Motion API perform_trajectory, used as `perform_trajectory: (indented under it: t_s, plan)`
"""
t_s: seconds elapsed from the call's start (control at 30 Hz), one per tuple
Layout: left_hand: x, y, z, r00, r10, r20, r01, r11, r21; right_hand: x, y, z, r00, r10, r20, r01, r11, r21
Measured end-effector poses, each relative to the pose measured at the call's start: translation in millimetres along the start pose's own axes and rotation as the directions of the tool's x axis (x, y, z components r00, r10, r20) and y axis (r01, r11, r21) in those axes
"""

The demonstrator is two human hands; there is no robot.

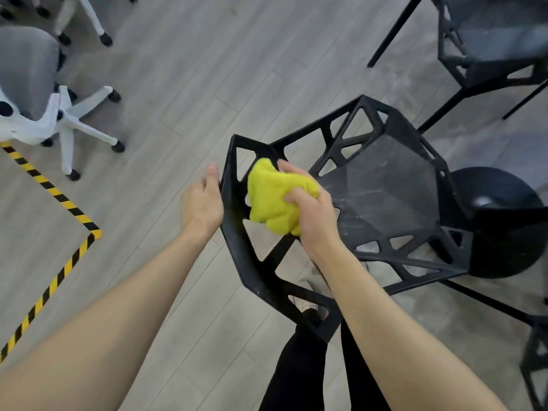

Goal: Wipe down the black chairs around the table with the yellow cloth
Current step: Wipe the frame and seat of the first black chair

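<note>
Head view is looking straight down at a black chair (382, 188) with an angular, cut-out frame, standing on pale grey plank flooring (184, 69). The right hand (311, 215) is gripping a bunched yellow cloth (272, 194), thumb and fingers curled around it, and is pressing it against the inner side of the chair's backrest frame, near the top edge. The left hand (203, 200) is resting against the outer side of that same backrest, fingers fairly straight and relaxed — it is touching the frame rather than clasping it, as far as can be seen. Faint pale smears are showing on the chair's dark seat. A second black chair (489, 46) of the same pattern is standing at the upper right, well apart, and a dark round table base (501, 221) is sitting just beside the first chair's seat. A white office chair with a grey seat (32, 93) is standing at the upper left on castors. Yellow-and-black hazard tape (59, 200) is running across the floor at the left and turning a corner — it is carrying stripes only. No brand marks or lettering are readable anywhere. The person's dark-trousered legs (296, 372) are showing below the chair's back.
</note>
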State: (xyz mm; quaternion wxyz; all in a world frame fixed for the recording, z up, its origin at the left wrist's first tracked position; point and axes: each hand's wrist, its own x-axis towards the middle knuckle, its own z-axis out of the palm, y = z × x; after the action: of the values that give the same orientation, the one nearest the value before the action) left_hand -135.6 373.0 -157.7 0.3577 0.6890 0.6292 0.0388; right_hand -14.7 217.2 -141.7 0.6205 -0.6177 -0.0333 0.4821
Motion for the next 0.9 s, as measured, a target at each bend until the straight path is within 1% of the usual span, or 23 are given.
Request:
perform_trajectory:
  t_s: [0.03,0.1,0.17,0.2,0.27,0.3,0.37,0.43,0.5,0.57,0.6,0.63,0.7,0.8,0.87,0.9]
  plan:
    - [1,-3,-4,0.999,0.047,0.024,-0.047,0.999,-0.021,15,-8,15,0.998,-0.062,0.016,0.062,0.997,-0.040]
    - [-1,-9,-18,0.990,0.108,0.088,-0.097,0.989,-0.115,29,-16,44,0.985,-0.136,0.102,0.152,0.974,-0.167]
    - [-13,-15,-38,0.979,0.092,0.181,-0.052,0.976,-0.214,14,-9,55,0.947,-0.220,0.232,0.294,0.886,-0.359]
    - [-17,-19,-47,0.970,0.067,0.232,-0.003,0.965,-0.264,-5,1,50,0.920,-0.245,0.306,0.362,0.832,-0.420]
    - [-23,-31,-59,0.948,0.033,0.318,0.087,0.931,-0.355,-57,25,25,0.875,-0.257,0.409,0.444,0.763,-0.470]
    - [-26,-34,-63,0.938,0.028,0.346,0.108,0.924,-0.368,-82,36,10,0.853,-0.269,0.447,0.480,0.740,-0.471]
    - [-32,-32,-65,0.930,0.066,0.362,0.066,0.938,-0.341,-100,51,-9,0.801,-0.318,0.507,0.567,0.675,-0.472]
    - [-37,-29,-61,0.923,0.126,0.364,-0.010,0.952,-0.305,-82,54,5,0.787,-0.373,0.492,0.611,0.583,-0.535]
    - [-43,-22,-62,0.915,0.165,0.369,-0.054,0.955,-0.293,-57,54,39,0.832,-0.341,0.438,0.555,0.552,-0.623]
    - [-45,-19,-63,0.915,0.164,0.369,-0.070,0.964,-0.255,-47,49,59,0.887,-0.274,0.372,0.461,0.579,-0.673]
    - [-46,-19,-64,0.908,0.169,0.383,-0.093,0.973,-0.210,-54,50,57,0.892,-0.254,0.374,0.450,0.581,-0.678]
    - [-47,-18,-64,0.900,0.178,0.397,-0.124,0.980,-0.159,-67,53,49,0.878,-0.266,0.399,0.477,0.563,-0.675]
    - [-49,-19,-67,0.888,0.196,0.416,-0.192,0.980,-0.054,-104,67,17,0.829,-0.314,0.463,0.560,0.483,-0.673]
    - [-50,-23,-69,0.886,0.220,0.409,-0.259,0.965,0.042,-141,90,-25,0.820,-0.295,0.490,0.572,0.377,-0.729]
    - [-53,-24,-65,0.883,0.227,0.410,-0.297,0.948,0.116,-132,95,-17,0.818,-0.315,0.481,0.565,0.286,-0.774]
    - [-57,-23,-64,0.886,0.230,0.403,-0.311,0.939,0.147,-120,92,-3,0.818,-0.327,0.473,0.561,0.268,-0.784]
